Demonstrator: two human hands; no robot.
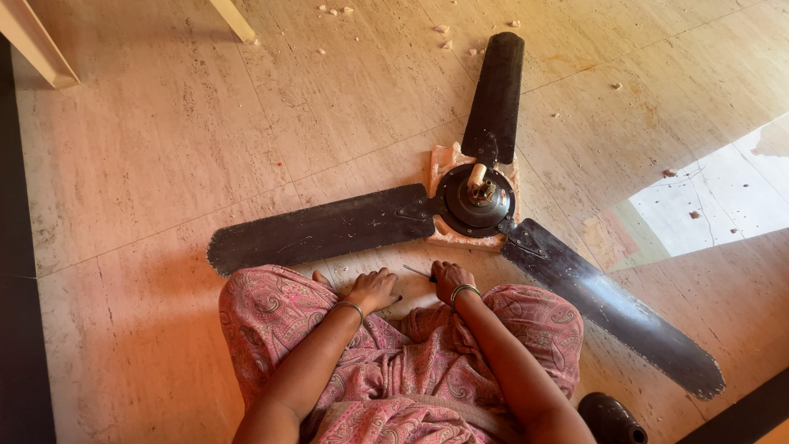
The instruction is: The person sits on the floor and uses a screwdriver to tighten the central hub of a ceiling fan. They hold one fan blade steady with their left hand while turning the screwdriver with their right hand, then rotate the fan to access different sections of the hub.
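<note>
A dark three-bladed ceiling fan (474, 200) lies flat on the tiled floor, its round hub resting on a pinkish block (440, 160). I sit cross-legged in pink patterned clothing just in front of it. My right hand (450, 281) is closed around a thin metal tool (415, 271) whose shaft points left, just below the hub. My left hand (374, 289) rests fingers down on the floor beside my knee, a little left of the tool. Each wrist carries a bangle.
Small crumbs of debris (444, 30) are scattered on the floor beyond the fan. Pale wooden furniture legs (37, 41) stand at the top left. A dark round object (610, 419) sits by my right knee. A sunlit patch (715, 197) lies at the right.
</note>
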